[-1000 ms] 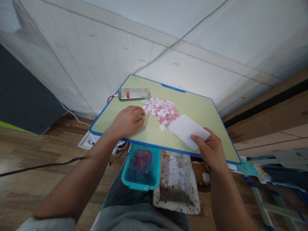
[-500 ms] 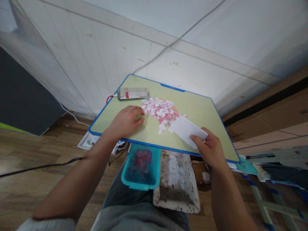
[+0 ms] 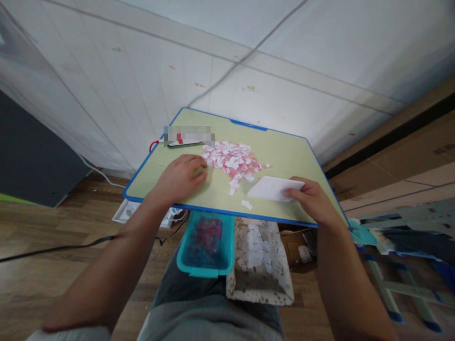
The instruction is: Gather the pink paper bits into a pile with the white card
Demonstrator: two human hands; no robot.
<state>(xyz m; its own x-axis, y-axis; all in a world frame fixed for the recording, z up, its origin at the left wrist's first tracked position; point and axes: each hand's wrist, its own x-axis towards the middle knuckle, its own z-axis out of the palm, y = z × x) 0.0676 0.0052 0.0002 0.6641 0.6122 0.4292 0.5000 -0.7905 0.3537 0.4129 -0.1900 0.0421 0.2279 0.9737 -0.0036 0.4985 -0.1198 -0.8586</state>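
My right hand (image 3: 307, 196) grips a flat white card (image 3: 268, 188) between thumb and fingers, held above the right front part of the pale green tabletop (image 3: 284, 151). Left of the card lies a heap of small white and pink paper-like pieces (image 3: 232, 158). One loose white piece (image 3: 246, 204) rests near the front edge. On the other side, my left hand (image 3: 183, 177) lies on the tabletop against the heap's left edge, fingers loosely bent, thumb apart, holding nothing that I can see.
Below the front edge are a teal tub (image 3: 181, 260) with reddish contents and a speckled tray (image 3: 259, 296) holding white pieces. A phone-like device (image 3: 190, 143), partly blurred out, lies at the back left. Cardboard boxes (image 3: 391, 163) stand at the right.
The card has pulled away from the heap and turned more level in view, leaving a loose piece near the front edge. My left hand stays beside the heap. The view has shifted slightly.
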